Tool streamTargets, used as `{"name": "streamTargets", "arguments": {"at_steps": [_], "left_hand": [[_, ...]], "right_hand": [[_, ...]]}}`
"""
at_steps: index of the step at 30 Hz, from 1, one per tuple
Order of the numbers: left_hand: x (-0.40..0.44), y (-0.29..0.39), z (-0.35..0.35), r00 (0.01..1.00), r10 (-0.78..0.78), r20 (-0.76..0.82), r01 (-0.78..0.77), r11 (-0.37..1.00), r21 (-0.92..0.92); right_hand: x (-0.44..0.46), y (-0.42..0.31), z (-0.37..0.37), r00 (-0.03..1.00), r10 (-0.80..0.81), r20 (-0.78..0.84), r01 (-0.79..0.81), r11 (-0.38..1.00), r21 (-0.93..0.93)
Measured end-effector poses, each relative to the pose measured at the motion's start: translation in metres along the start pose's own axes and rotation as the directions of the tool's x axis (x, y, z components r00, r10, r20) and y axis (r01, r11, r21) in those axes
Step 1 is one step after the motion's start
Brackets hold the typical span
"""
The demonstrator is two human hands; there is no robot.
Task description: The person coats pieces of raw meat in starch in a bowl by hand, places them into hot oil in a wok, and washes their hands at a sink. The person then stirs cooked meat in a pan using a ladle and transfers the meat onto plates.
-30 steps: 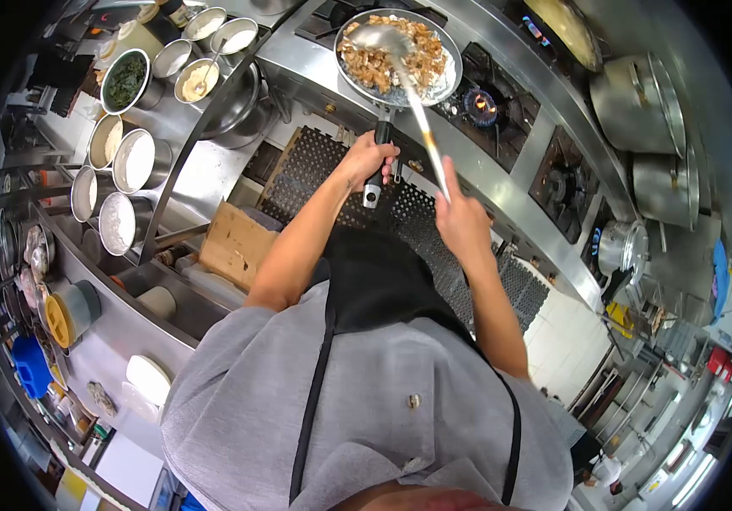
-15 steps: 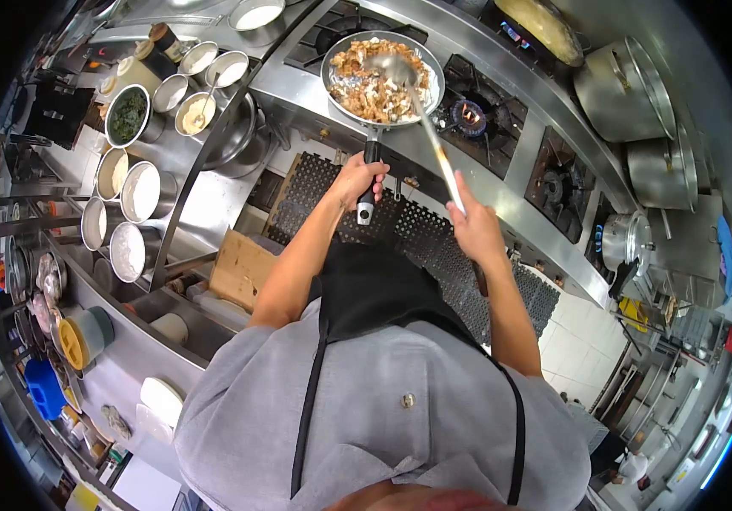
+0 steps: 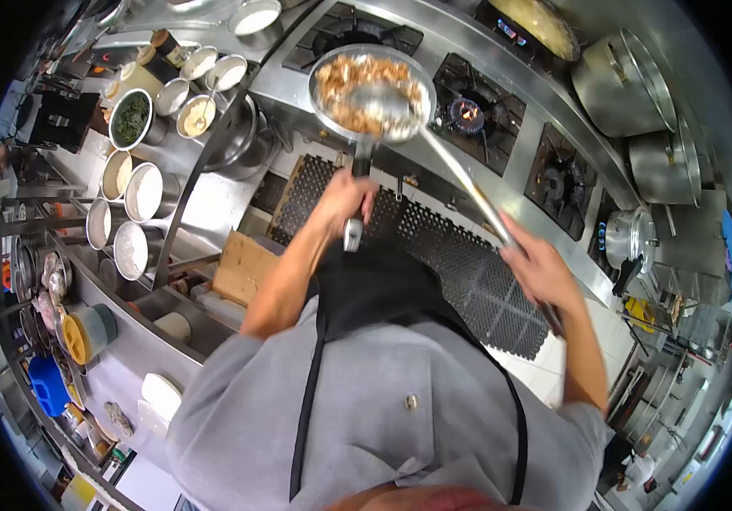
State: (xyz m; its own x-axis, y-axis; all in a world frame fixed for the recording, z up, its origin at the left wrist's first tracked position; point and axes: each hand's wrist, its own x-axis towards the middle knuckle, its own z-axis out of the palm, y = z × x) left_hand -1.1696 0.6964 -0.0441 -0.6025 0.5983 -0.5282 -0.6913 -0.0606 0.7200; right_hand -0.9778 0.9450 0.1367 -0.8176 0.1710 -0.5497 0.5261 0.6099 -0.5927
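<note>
My left hand [image 3: 345,201] is wrapped round the black handle of a frying pan [image 3: 318,109]. Chopped brown and whitish food [image 3: 366,71] covers much of the pan's inside. In my right hand [image 3: 543,266] is a long-handled ladle [image 3: 458,173], gripped far up its shaft. The ladle's bowl is blurred and rests in or just over the food at the pan's near right side. The pan is tilted slightly at the stove's front edge, and I cannot tell whether it touches the stove.
A lit burner [image 3: 468,115] is right of the pan, with another grate [image 3: 563,180] beyond. Large pots [image 3: 624,85] line the right side. On the left counter stand several metal containers, one with green leaves [image 3: 130,117]. A perforated black mat [image 3: 485,298] covers the floor.
The pan has shifted slightly left and toward me with my left hand. My right hand has moved right and toward me, drawing the ladle's bowl to the pan's near side.
</note>
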Motion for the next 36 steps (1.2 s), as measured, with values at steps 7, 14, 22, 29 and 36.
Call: {"name": "streamTargets", "arguments": {"at_steps": [7, 14, 22, 29, 36], "left_hand": [[0.021, 0.017, 0.006, 0.996, 0.078, 0.031, -0.081, 0.988, 0.135], [0.015, -0.030, -0.004, 0.990, 0.129, 0.063, -0.126, 0.991, -0.052], [0.035, -0.016, 0.011, 0.981, 0.171, 0.086, -0.172, 0.985, 0.000], [0.015, -0.033, 0.002, 0.993, 0.106, 0.050, -0.108, 0.993, 0.040], [0.031, -0.014, 0.001, 0.990, 0.138, 0.034, -0.142, 0.979, 0.144]], "right_hand": [[0.052, 0.030, 0.005, 0.909, -0.394, -0.133, 0.332, 0.879, -0.341], [0.033, 0.031, 0.053, 0.943, -0.233, -0.239, 0.114, 0.899, -0.424], [0.059, 0.045, 0.060, 0.942, -0.234, -0.242, 0.159, 0.943, -0.294], [0.019, 0.058, 0.090, 0.911, -0.289, -0.293, 0.120, 0.867, -0.483], [0.072, 0.039, 0.085, 0.940, -0.186, -0.287, 0.094, 0.948, -0.305]]}}
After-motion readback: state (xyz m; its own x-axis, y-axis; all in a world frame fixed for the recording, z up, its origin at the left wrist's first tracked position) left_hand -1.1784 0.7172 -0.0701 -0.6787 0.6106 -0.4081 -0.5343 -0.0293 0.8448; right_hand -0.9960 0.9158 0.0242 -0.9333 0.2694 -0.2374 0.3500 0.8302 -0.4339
